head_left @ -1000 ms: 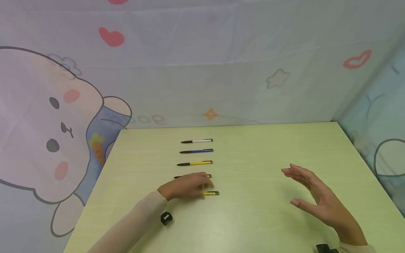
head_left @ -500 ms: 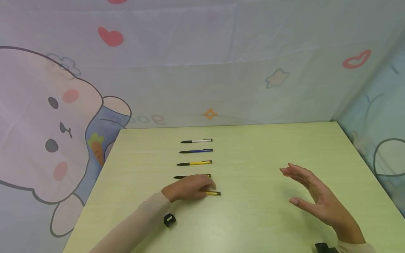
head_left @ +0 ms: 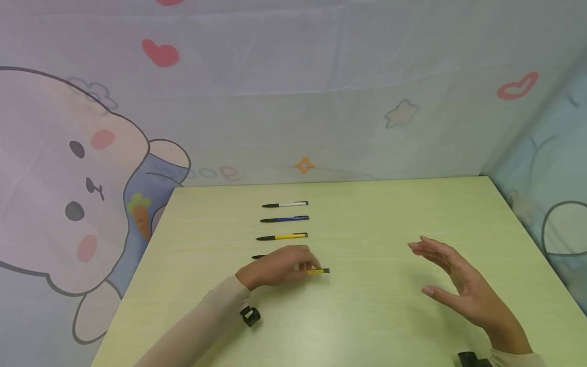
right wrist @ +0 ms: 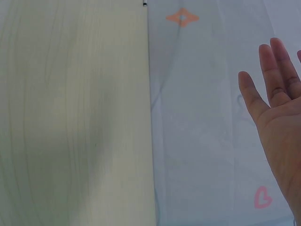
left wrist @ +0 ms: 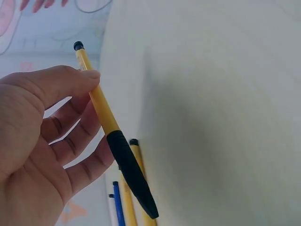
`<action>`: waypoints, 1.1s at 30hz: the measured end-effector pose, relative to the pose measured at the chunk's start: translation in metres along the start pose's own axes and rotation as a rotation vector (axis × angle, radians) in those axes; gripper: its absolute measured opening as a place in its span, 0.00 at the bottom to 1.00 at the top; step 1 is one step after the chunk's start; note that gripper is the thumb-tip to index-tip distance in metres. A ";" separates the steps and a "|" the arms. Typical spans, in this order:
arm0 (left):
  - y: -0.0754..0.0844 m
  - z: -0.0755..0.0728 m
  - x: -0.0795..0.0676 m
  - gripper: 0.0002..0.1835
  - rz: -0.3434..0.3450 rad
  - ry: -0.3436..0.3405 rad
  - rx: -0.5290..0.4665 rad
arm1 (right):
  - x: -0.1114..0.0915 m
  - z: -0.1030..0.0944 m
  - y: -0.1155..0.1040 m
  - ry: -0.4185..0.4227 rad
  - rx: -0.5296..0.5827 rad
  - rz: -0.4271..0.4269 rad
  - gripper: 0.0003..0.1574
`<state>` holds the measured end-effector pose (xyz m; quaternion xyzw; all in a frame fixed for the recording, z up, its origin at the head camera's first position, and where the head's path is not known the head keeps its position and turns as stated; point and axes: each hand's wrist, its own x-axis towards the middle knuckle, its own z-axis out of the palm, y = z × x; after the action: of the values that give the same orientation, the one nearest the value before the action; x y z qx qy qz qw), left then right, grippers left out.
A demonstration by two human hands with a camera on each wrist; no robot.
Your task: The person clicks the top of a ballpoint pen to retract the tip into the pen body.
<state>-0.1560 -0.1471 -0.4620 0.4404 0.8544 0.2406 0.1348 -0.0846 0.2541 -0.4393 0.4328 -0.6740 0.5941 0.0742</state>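
Observation:
My left hand (head_left: 281, 266) pinches a yellow pen (head_left: 317, 271) with a black grip between thumb and fingers. In the left wrist view that pen (left wrist: 104, 113) is held tilted above the table, its black tip pointing down. Behind the hand a row of pens lies on the table: a white pen (head_left: 288, 204), a blue pen (head_left: 289, 219) and another yellow pen (head_left: 289, 237). One more pen (head_left: 258, 256) is mostly hidden by the left hand; only its black end shows in the head view. My right hand (head_left: 470, 293) hovers at the right, fingers extended and thumb apart, holding nothing.
The pale wooden table (head_left: 380, 316) ends at the back against a printed cloth (head_left: 339, 117) with hearts and a cartoon animal. A second cloth panel borders the table on the right. A small black camera (head_left: 250, 316) sits at the left wrist.
The left hand has picked the nearest yellow pen up off the table and shifted it slightly right and away from me. The right hand has stayed nearly still.

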 end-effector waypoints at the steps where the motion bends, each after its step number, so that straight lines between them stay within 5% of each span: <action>1: 0.001 -0.001 0.000 0.14 -0.005 0.008 -0.017 | 0.001 0.000 -0.001 0.000 0.004 -0.003 0.53; 17: 0.027 -0.015 0.004 0.10 -0.036 0.119 -0.180 | -0.005 -0.005 0.003 0.010 -0.006 0.041 0.53; 33: 0.047 -0.023 0.007 0.12 0.000 0.331 -0.320 | 0.008 0.001 -0.003 0.012 -0.012 0.021 0.53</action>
<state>-0.1382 -0.1249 -0.4175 0.3679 0.8157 0.4423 0.0608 -0.0874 0.2499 -0.4323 0.4215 -0.6817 0.5933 0.0747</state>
